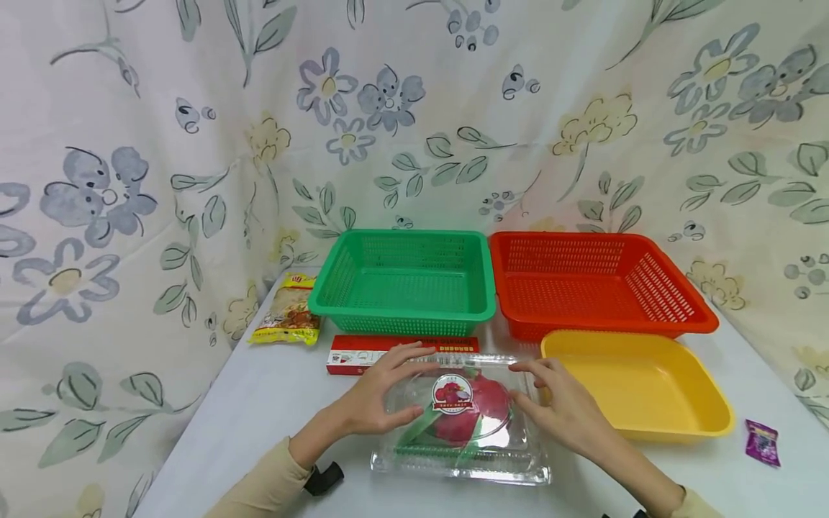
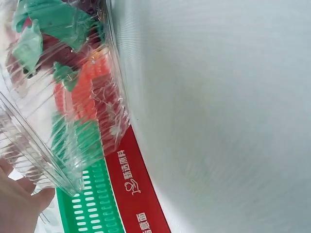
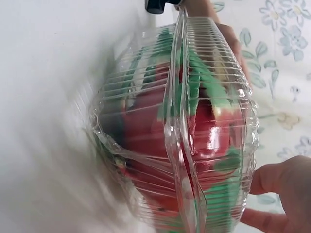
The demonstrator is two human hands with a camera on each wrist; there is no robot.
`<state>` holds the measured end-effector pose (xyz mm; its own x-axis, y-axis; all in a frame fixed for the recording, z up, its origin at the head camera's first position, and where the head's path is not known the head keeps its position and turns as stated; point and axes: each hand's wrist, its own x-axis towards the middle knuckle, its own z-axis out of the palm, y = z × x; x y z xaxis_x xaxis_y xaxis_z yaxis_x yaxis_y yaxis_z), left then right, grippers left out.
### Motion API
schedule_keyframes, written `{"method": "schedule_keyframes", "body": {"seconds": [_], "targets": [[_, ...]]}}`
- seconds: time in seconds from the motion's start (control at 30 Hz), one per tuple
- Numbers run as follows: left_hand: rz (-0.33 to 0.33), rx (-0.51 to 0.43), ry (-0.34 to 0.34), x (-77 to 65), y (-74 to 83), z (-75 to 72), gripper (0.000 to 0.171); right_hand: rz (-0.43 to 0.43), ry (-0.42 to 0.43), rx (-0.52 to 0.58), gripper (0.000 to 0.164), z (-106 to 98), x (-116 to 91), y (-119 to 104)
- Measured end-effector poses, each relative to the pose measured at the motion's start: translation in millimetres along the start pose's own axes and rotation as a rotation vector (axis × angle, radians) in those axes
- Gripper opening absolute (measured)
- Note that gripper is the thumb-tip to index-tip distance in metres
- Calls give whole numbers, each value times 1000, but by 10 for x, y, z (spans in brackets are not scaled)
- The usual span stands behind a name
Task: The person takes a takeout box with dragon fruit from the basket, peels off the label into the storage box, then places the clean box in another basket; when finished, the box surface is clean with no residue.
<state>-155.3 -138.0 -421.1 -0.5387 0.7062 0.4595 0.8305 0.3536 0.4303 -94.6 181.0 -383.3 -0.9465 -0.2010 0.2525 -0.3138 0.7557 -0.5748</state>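
A clear plastic clamshell box lies on the white table, with a red dragon fruit with green scales inside. A round label sticker is on its lid. My left hand rests on the left side of the lid, fingers spread and slightly bent. On the opposite side, the fingers of my right hand touch the lid near its right edge. In the right wrist view the lid and base rims of the box run close together, with a fingertip and thumb against the lid.
Behind the box lies a long red-and-white carton. A green basket and a red basket stand farther back. The yellow tray is at right, near a small purple packet. A yellow food bag lies far left.
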Motion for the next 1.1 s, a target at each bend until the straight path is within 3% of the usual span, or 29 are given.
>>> {"method": "schedule_keyframes", "body": {"seconds": [0.4, 0.67, 0.83, 0.97, 1.1], "targets": [[30, -7, -14, -41, -30, -13, 58, -118, 162, -140, 35, 67, 130, -104], [28, 10, -16, -85, -58, -10, 60, -182, 30, -23, 24, 97, 287, -338], [27, 16, -29, -86, -79, 5, 62, -186, -129, 40, 24, 163, 378, -468], [28, 19, -41, -72, -94, 20, 62, -157, -213, -31, 34, 214, 412, -510], [27, 21, -48, -56, -106, 28, 61, -137, -223, -87, 41, 233, 411, -516]]}}
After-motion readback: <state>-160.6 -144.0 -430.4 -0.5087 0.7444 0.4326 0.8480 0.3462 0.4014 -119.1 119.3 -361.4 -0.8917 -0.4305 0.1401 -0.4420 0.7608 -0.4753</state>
